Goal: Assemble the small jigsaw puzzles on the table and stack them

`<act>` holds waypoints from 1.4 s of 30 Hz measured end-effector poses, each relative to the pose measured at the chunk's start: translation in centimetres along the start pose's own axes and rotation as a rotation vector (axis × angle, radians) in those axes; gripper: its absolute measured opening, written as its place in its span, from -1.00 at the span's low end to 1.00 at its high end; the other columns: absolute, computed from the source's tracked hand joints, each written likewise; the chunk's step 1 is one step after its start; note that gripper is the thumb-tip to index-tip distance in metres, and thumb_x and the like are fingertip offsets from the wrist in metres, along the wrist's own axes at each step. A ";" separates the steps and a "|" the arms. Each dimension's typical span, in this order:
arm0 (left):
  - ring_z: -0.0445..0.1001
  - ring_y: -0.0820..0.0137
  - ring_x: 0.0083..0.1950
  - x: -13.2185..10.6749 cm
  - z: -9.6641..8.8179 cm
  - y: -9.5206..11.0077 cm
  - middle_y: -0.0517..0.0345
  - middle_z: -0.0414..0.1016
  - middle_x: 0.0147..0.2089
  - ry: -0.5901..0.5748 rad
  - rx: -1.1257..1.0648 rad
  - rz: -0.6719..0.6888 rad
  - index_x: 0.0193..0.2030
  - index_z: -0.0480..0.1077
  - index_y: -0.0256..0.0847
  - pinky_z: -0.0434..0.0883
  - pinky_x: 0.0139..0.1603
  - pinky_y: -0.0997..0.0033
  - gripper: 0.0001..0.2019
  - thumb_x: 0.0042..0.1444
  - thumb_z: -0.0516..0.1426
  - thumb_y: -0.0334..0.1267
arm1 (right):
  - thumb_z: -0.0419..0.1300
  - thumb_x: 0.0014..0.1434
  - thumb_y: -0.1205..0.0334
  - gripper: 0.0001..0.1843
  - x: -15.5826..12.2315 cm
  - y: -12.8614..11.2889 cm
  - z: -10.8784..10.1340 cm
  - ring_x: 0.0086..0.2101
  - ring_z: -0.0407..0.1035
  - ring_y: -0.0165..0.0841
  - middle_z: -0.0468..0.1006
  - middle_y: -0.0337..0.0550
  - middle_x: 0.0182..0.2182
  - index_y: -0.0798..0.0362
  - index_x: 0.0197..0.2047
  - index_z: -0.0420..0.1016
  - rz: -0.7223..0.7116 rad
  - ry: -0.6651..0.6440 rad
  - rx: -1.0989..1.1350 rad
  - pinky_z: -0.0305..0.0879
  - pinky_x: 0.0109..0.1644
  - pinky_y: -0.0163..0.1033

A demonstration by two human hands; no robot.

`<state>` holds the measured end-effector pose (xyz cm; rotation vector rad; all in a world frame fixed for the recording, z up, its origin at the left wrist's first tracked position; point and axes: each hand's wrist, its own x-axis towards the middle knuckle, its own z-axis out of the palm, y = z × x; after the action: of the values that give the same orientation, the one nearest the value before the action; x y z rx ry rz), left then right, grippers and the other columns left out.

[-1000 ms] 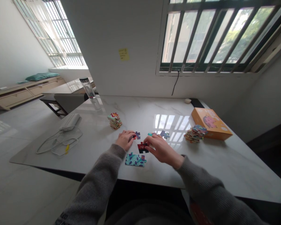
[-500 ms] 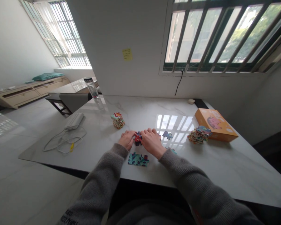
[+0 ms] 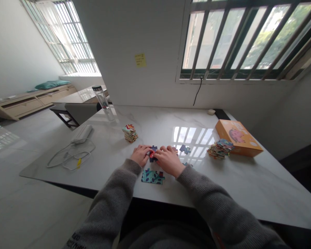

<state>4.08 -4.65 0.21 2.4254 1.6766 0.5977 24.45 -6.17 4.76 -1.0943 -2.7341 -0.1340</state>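
Observation:
My left hand [image 3: 140,155] and my right hand [image 3: 169,160] rest on the marble tabletop [image 3: 155,121] with their fingertips on a small cluster of red and dark blue puzzle pieces [image 3: 152,154]. The hands hide part of the cluster. Just below them lies a teal leaf-patterned puzzle section [image 3: 152,176]. To the right are a dark blue puzzle piece [image 3: 185,149] and a small piece [image 3: 188,164], close to my right wrist. A stack of puzzle pieces [image 3: 130,134] stands beyond my left hand.
A larger pile of puzzle pieces [image 3: 220,149] leans against an orange box [image 3: 238,137] on the right. Farther left are a clear water bottle [image 3: 101,98], a white power adapter [image 3: 81,134] and its looped cable [image 3: 71,157]. The table's front edge runs close to my forearms.
My hands have moved together from slightly apart, and the red and dark blue pieces now sit close together under my fingertips. The view has shifted slightly.

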 end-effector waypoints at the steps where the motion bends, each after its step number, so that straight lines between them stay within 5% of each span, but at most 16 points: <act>1: 0.34 0.15 0.15 -0.1 0.0 0.0 0.16 0.47 0.22 -0.002 0.011 0.007 0.02 0.49 -0.05 0.28 0.11 0.11 -0.61 0.09 0.07 -0.48 | 0.14 0.34 0.26 -0.81 -0.1 0.0 0.0 -0.05 0.30 -0.16 0.59 -0.10 -0.10 -0.02 -0.01 0.51 0.002 0.007 0.001 0.04 -0.02 -0.05; 14: 0.43 0.19 0.21 0.0 0.5 -1.0 -0.01 0.49 0.19 0.020 -0.098 0.192 0.08 0.47 -0.14 0.38 0.24 0.08 -0.58 0.12 0.03 -0.49 | 0.06 0.40 0.30 -0.80 -0.5 -0.7 0.2 -0.03 0.29 -0.15 0.59 -0.05 -0.08 0.00 -0.01 0.48 0.004 0.059 0.008 0.03 0.09 -0.01; 32: 0.42 0.16 0.20 -0.1 0.4 -0.5 -0.07 0.47 0.18 0.029 -0.099 0.229 0.06 0.48 -0.19 0.38 0.28 0.06 -0.68 0.21 0.05 -0.38 | 0.08 0.38 0.31 -0.76 -0.9 -0.7 0.2 0.06 0.29 -0.14 0.56 -0.05 -0.02 -0.03 0.04 0.48 -0.009 0.097 0.048 -0.10 0.32 0.09; 37: 0.40 0.09 0.24 -0.2 0.6 -0.7 -0.11 0.43 0.23 0.013 -0.129 0.236 0.08 0.45 -0.19 0.36 0.30 0.00 -0.64 0.19 0.18 -0.11 | 0.13 0.37 0.23 -0.78 -1.3 2.0 -1.3 0.07 0.30 -0.18 0.56 -0.06 0.00 -0.02 0.03 0.51 0.026 0.206 0.187 -0.04 0.28 0.04; 42: 0.40 0.10 0.25 -0.1 1.4 -1.3 -0.09 0.42 0.26 0.019 -0.154 0.228 0.09 0.44 -0.16 0.33 0.32 0.00 -0.64 0.16 0.20 -0.15 | 0.09 0.38 0.31 -0.78 -3.3 6.5 -1.8 -0.04 0.37 -0.23 0.59 -0.04 -0.10 0.03 -0.03 0.54 0.107 0.234 0.317 0.19 0.08 -0.09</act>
<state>3.50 -4.09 -1.46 2.5220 1.3150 0.7519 31.49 -4.00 5.91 -1.0558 -2.3814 0.1710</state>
